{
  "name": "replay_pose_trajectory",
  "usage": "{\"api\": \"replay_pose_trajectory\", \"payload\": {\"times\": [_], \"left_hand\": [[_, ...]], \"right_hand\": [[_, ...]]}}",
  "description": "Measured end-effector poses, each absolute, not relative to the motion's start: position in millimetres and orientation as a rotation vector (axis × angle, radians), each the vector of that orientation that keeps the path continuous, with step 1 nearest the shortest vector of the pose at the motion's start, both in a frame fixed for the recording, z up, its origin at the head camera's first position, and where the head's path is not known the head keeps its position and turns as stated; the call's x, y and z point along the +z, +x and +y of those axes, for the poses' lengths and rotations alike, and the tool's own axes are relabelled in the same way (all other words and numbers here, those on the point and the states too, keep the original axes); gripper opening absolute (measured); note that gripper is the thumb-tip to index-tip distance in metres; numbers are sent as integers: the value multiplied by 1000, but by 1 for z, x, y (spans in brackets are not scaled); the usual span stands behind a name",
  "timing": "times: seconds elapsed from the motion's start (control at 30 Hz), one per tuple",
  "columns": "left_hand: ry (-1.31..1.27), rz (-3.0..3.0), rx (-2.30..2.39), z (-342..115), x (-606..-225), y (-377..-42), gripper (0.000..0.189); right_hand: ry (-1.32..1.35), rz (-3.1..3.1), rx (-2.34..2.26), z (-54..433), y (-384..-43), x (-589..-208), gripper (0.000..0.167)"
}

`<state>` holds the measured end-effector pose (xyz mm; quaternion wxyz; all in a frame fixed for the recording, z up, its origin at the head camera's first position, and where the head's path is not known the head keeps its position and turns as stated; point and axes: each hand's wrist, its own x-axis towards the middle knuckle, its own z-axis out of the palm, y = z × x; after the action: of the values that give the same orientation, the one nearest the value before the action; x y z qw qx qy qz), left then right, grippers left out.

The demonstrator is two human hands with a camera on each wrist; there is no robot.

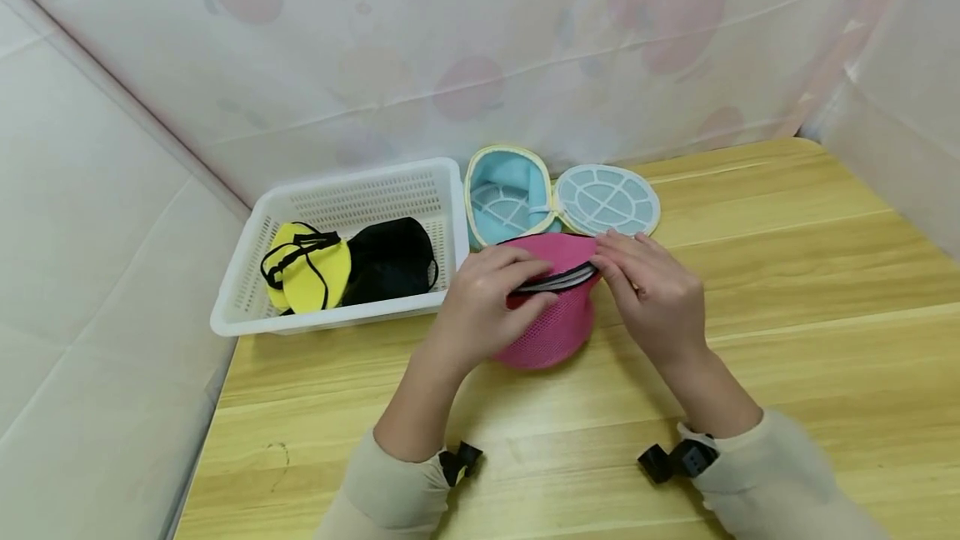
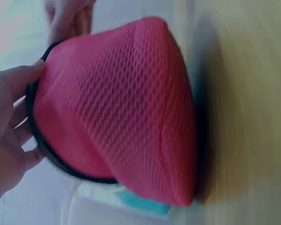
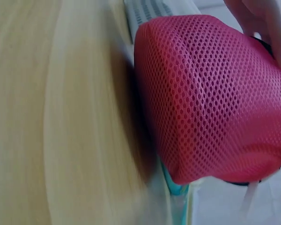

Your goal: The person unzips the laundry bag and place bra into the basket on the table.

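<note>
A pink mesh laundry bag (image 1: 547, 336) with a black zipper edge is held between both hands, just over the wooden table. Its opening is a narrow slit, with a pale lining showing inside. My left hand (image 1: 480, 298) holds the rim on the left, thumb on the near side and fingers over the top. At the rim's right end my right hand (image 1: 660, 294) pinches the zipper edge between thumb and fingers. In the left wrist view the bag (image 2: 117, 93) hangs in its rounded shape, the left thumb (image 2: 25, 77) on its black edge.
Behind the bag lies a light-blue mesh bag (image 1: 517, 169) with yellow trim, its round lid (image 1: 609, 200) folded out to the right. A white plastic basket (image 1: 360, 319) stands at the left, holding a yellow item (image 1: 322, 282) with black cords and a black cloth item (image 1: 390, 265).
</note>
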<state>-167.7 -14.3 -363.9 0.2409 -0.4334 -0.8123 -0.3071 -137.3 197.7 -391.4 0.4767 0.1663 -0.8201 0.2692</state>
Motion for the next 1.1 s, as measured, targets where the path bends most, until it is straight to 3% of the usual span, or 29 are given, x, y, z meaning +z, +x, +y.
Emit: {"api": "replay_pose_trajectory", "payload": {"times": [0.1,0.3,0.53,0.83,1.1], "left_hand": [[-1181,-2181,-724,-6,-366,-164,28],[-1141,-2085,-685,1,-369,-163,12],[-1131,-2077,-721,-3,-369,-165,11],[-1179,-2364,-872,-16,-367,-167,29],[-1114,-2643,-867,-24,-366,-170,30]], "right_hand": [[453,-1969,569,189,-134,-390,36],[502,-1962,607,185,-131,-385,38],[437,-2024,813,195,-135,-388,18],[220,-2064,1057,219,-142,-391,16],[194,-2408,1290,235,-140,-386,33]]}}
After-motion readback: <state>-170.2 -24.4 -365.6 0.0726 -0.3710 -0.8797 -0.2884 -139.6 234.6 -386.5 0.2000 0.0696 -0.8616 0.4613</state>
